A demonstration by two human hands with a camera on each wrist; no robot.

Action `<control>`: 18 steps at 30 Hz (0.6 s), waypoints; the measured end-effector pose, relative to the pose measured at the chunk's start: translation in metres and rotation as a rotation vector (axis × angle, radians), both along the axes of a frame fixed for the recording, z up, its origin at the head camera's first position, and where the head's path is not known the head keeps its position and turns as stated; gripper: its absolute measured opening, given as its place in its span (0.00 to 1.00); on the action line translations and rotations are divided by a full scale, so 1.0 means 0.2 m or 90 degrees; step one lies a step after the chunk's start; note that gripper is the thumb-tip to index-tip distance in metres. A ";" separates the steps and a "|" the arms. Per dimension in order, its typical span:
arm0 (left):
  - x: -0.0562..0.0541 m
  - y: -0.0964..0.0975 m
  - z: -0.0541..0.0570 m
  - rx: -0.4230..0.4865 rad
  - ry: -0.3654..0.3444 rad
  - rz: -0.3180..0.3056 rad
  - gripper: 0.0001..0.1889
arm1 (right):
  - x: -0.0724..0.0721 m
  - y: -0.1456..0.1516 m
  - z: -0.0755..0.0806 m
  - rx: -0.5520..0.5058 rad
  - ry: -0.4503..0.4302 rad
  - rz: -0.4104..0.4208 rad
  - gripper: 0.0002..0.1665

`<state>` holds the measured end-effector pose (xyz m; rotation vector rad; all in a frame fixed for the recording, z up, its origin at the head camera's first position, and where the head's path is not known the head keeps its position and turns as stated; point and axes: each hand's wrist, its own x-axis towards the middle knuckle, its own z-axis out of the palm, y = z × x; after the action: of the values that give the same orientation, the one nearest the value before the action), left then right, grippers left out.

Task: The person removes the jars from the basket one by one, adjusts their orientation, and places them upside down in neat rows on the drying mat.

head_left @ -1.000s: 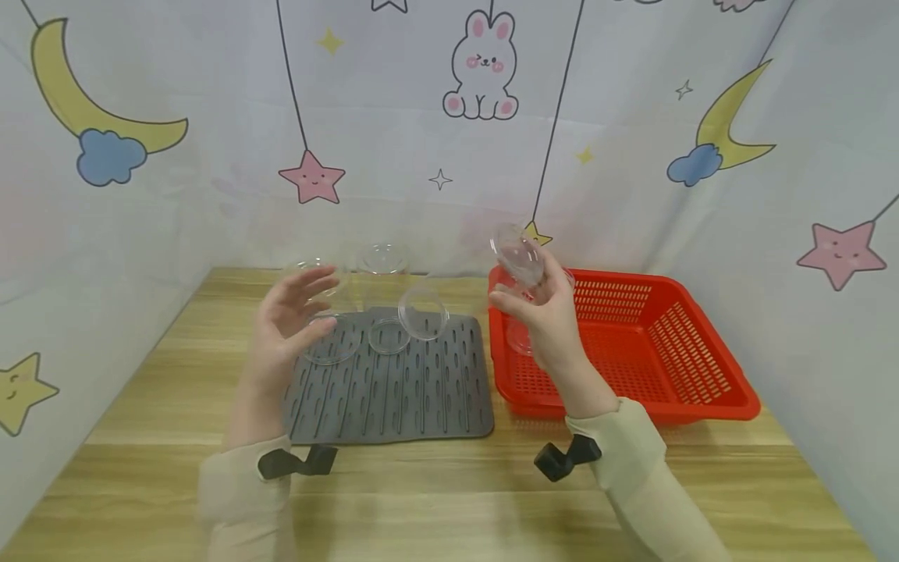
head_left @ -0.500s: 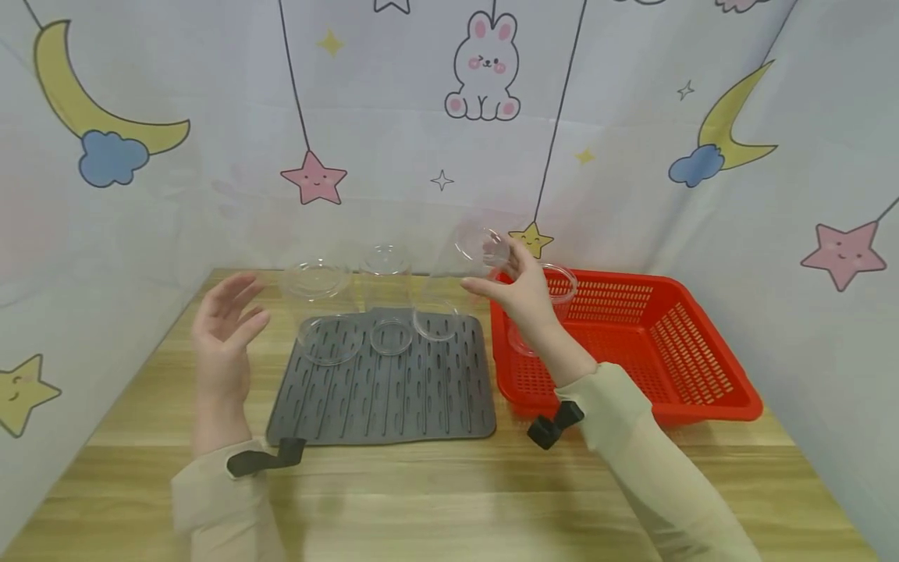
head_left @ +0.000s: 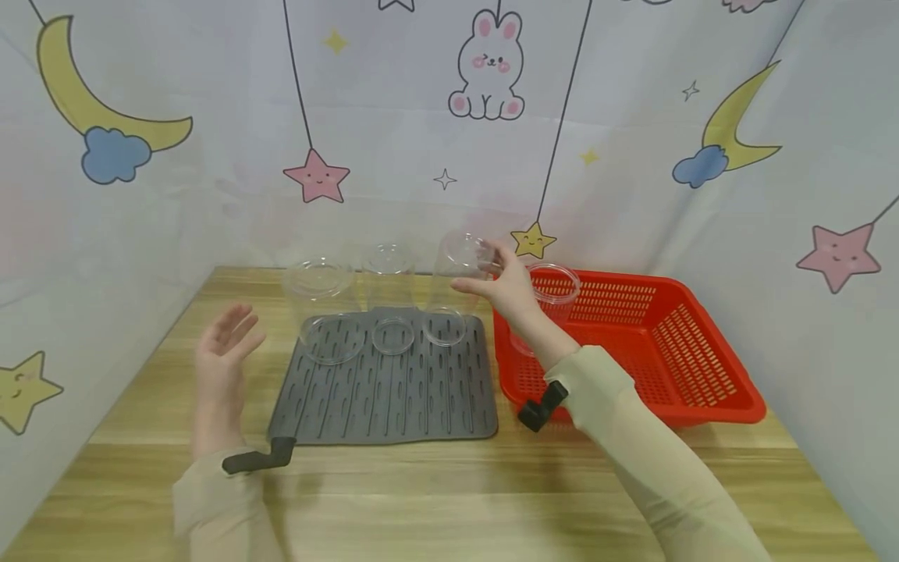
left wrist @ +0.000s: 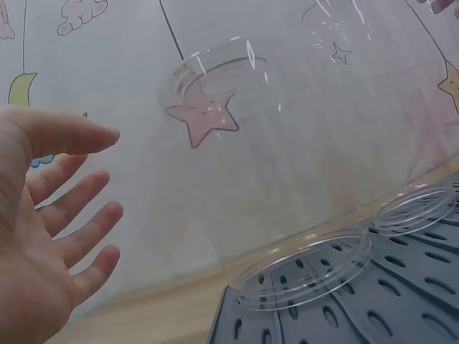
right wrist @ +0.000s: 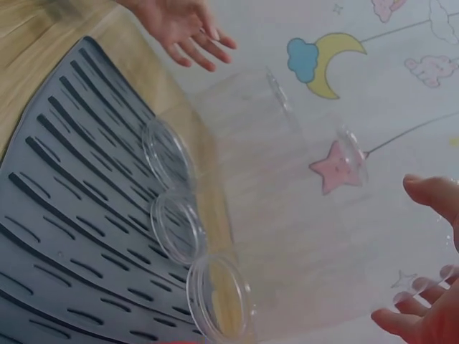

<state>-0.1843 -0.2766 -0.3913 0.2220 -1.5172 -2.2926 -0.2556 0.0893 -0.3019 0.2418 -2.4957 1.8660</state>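
Three clear plastic cups stand upside down in a row along the back of the grey ribbed mat [head_left: 382,398]: a wide left cup [head_left: 332,361], a narrower middle cup [head_left: 393,353] and a right cup [head_left: 445,343]. My right hand [head_left: 509,289] grips the right cup near its raised base, thumb in front and fingers at its far side. In the right wrist view, the fingers [right wrist: 423,315] show partly through the clear wall. My left hand [head_left: 223,351] hovers left of the mat, fingers loosely bent and holding nothing, apart from the left cup.
A red plastic basket [head_left: 709,412] with slotted walls stands right of the mat. Another clear cup [head_left: 555,298] leans inside its left end, rim up, partly behind my right forearm. A patterned curtain [head_left: 393,94] closes off the back of the wooden table [head_left: 393,507].
My right hand has moved left from over the basket, bringing the tilted cup down, rim first, to the mat's back right. My left hand has drawn away to the left from the left cup.
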 end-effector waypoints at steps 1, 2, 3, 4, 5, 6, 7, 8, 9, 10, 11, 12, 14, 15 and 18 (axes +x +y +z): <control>0.00 0.00 -0.01 -0.003 -0.003 -0.008 0.23 | -0.01 0.00 0.00 0.005 -0.005 0.000 0.51; -0.01 -0.01 -0.03 -0.007 -0.007 -0.016 0.23 | -0.01 0.00 -0.01 0.009 -0.010 0.002 0.51; -0.01 -0.01 -0.04 -0.006 -0.008 -0.027 0.24 | -0.02 0.00 -0.02 0.015 -0.015 0.001 0.51; -0.01 -0.01 -0.05 -0.005 -0.010 -0.036 0.24 | -0.02 0.00 -0.02 0.018 -0.019 0.002 0.52; -0.02 -0.01 -0.06 -0.005 -0.012 -0.043 0.24 | -0.03 0.00 -0.03 0.021 -0.025 0.002 0.52; -0.02 -0.01 -0.07 -0.008 -0.016 -0.047 0.24 | -0.03 0.00 -0.03 0.027 -0.028 0.001 0.52; -0.02 -0.01 -0.08 -0.009 -0.021 -0.051 0.24 | -0.03 0.00 -0.04 0.034 -0.032 0.000 0.52; -0.02 -0.01 -0.09 -0.012 -0.027 -0.058 0.25 | -0.04 0.00 -0.05 0.041 -0.035 0.000 0.53; -0.02 -0.01 -0.10 -0.013 -0.035 -0.062 0.25 | -0.04 0.00 -0.05 0.046 -0.037 -0.002 0.53; -0.03 -0.01 -0.10 -0.016 -0.041 -0.063 0.26 | -0.04 0.00 -0.06 0.051 -0.039 -0.002 0.54; -0.03 -0.02 -0.11 -0.020 -0.047 -0.065 0.27 | -0.05 0.00 -0.07 0.057 -0.041 -0.002 0.54; -0.03 -0.02 -0.11 -0.023 -0.051 -0.067 0.27 | -0.05 0.00 -0.07 0.062 -0.042 -0.001 0.54; -0.03 -0.02 -0.12 -0.025 -0.056 -0.069 0.28 | -0.06 0.00 -0.08 0.065 -0.048 -0.001 0.55; -0.03 -0.02 -0.12 -0.025 -0.057 -0.066 0.28 | -0.06 0.00 -0.09 0.065 -0.051 0.000 0.55; -0.03 -0.02 -0.11 -0.019 -0.061 -0.062 0.26 | -0.06 -0.01 -0.10 0.068 -0.055 0.003 0.55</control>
<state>-0.1904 -0.2815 -0.4143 0.2584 -1.6412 -2.3638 -0.2678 0.0875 -0.3213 0.1724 -2.6577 1.7852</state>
